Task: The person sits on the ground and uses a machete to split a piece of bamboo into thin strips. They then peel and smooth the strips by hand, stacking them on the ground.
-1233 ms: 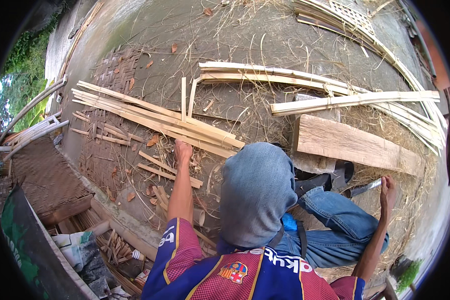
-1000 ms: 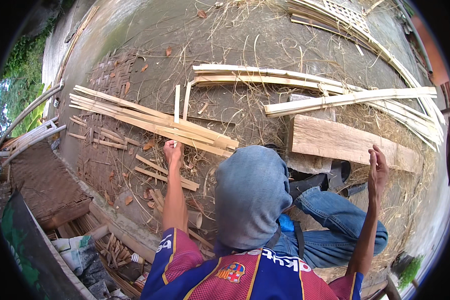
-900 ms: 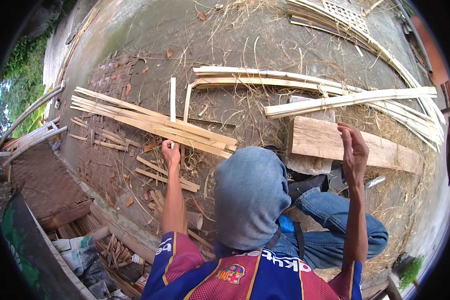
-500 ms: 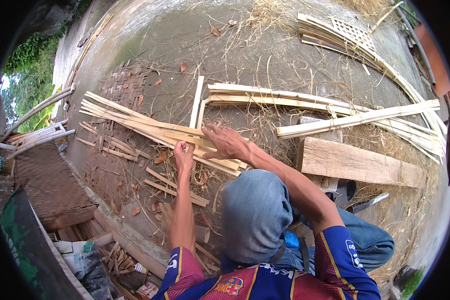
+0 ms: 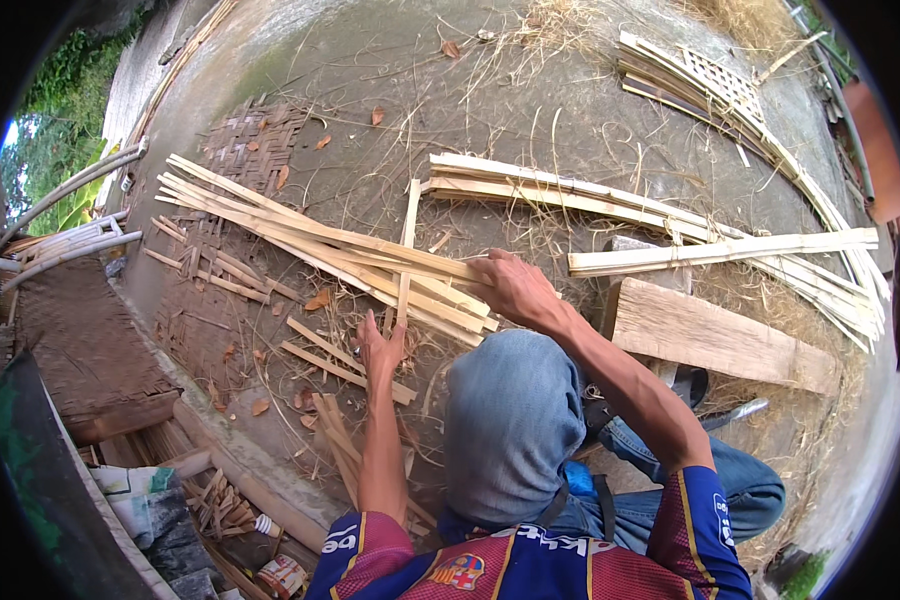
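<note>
A fanned bundle of long, pale bamboo strips (image 5: 310, 245) lies slantwise on the ground in front of my bent knee. My right hand (image 5: 515, 288) is closed around the right end of an upper strip in this bundle; its fingertips are partly hidden. A shorter bamboo strip (image 5: 408, 240) crosses over the bundle, pointing away from me. Close to its near end is my left hand (image 5: 378, 345), with thumb and fingers apart; whether the thumb touches the strip is unclear.
Another bamboo bundle (image 5: 590, 200) lies beyond, crossed by a split length (image 5: 720, 252). A thick wooden block (image 5: 720, 335) sits right of my knee. Short pieces (image 5: 345, 365) lie on the left, near a torn woven mat (image 5: 245, 150). Dry shavings and leaves litter the ground.
My hands have moved apart, the left nearer to me and the right to the right. One short strip now crosses on top of the bundle; before, two pieces showed beyond it.
</note>
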Tool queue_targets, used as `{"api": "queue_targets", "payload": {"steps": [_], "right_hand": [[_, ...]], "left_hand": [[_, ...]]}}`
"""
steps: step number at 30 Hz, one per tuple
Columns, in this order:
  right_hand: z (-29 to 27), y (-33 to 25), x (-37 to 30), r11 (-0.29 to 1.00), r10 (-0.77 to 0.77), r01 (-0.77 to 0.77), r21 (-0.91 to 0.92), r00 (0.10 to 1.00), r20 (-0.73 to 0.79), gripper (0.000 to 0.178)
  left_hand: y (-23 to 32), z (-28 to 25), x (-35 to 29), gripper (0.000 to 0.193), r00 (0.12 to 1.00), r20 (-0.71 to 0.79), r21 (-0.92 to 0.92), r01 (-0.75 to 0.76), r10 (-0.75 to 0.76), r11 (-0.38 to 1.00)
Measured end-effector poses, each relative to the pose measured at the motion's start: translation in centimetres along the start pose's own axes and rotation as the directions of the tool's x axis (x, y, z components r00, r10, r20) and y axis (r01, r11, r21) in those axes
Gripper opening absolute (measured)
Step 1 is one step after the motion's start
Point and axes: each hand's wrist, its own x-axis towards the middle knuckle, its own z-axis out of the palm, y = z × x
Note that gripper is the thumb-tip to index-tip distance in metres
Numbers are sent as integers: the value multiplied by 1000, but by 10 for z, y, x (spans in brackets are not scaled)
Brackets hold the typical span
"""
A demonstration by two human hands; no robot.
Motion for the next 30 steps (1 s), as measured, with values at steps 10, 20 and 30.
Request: {"api": "queue_targets", "payload": {"steps": [10, 20, 30], "right_hand": [[-82, 18, -140, 989, 40, -62, -134, 987, -157, 45], [-160, 31, -210, 983, 160, -184, -29, 913, -376, 39], [-229, 18, -279, 925, 360, -380, -14, 887, -287, 24]], "left_hand": [[93, -38, 78, 62, 942, 334, -909, 325, 8, -262], [228, -121, 10, 19, 911, 224, -972, 234, 345, 12], [283, -64, -45, 21, 884, 399, -891, 437, 245, -124]]}}
